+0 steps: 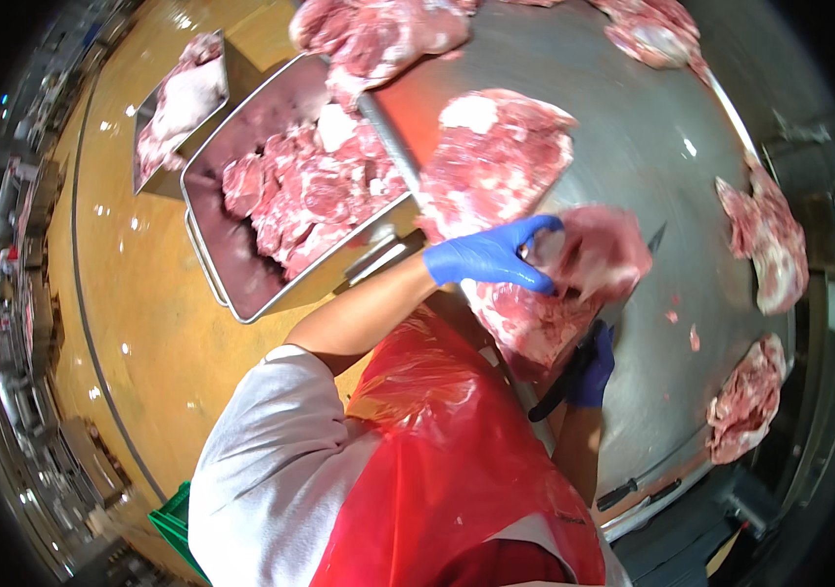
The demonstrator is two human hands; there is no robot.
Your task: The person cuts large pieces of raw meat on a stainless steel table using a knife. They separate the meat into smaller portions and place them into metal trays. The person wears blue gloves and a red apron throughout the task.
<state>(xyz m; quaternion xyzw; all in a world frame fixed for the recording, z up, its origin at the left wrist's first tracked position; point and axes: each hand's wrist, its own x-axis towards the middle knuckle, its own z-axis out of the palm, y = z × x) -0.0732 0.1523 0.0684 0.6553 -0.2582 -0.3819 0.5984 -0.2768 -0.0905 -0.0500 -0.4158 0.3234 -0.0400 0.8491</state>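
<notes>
My left hand [491,256], in a blue glove, has its thumb and fingers closed on the edge of a piece of raw meat [602,252], blurred by motion. Beneath this flap lies more raw meat [533,328] at the near edge of the steel table [652,391]; whether the two are joined I cannot tell. My right hand [592,370], gloved too, is wrapped round a knife [552,395] with a black handle. Its blade runs beside the meat, partly hidden, with the tip showing past the flap. A large cut of meat [501,147] lies just beyond my left hand.
Left of the table stands a metal bin [227,249] of meat pieces, with a smaller bin [143,117] holding a large cut behind it. More cuts [775,240] lie along the table's far and right edges. Black-handled tools [617,493] rest at the near right. A green crate [178,519] is lower left.
</notes>
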